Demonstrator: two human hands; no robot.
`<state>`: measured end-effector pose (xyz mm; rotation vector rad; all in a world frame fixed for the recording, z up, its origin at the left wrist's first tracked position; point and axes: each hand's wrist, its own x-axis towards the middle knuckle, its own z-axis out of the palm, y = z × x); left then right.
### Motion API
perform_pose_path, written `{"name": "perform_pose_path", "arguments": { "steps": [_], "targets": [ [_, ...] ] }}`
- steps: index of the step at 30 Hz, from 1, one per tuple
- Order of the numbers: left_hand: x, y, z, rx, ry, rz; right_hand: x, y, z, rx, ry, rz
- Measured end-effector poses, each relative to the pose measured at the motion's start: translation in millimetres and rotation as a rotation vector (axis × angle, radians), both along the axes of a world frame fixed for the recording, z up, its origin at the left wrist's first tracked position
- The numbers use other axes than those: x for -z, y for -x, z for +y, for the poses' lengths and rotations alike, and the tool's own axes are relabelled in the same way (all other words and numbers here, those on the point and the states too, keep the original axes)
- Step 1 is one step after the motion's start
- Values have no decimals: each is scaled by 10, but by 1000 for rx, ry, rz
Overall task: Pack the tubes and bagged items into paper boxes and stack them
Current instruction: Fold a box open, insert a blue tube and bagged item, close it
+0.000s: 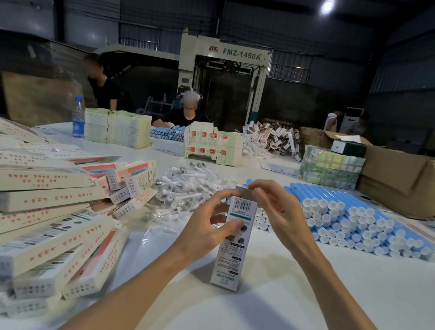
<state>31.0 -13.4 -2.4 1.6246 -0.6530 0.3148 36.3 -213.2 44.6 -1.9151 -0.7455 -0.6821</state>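
Boxes (38, 213) left, tubes (355, 221) right, on table (303, 300).

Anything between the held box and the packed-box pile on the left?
Nothing visible does. The white paper box, gripped by the left hand, has only bare white table before the pile of packed boxes; clear bagged items lie farther back.

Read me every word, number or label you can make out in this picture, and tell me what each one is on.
"FMZ-1450A": on the machine at the back; the red logo beside it is unclear.
"SONIC ELECTRIC", upside down, probably: low on the paper box in front.
Barcode digits and small print on that box: too small.
Red characters on the stacked boxes: blurred.
Label on the water bottle: unreadable.
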Motion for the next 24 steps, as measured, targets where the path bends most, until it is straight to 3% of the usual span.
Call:
{"name": "perform_pose_path", "arguments": {
  "steps": [3, 24],
  "targets": [
    [-4, 7, -23, 4, -12, -12, -47, 17, 42, -9, -144, 80],
    [-7, 70, -34, 80, 26, 16, -46, 47, -32, -70, -208, 288]
  ]
}}
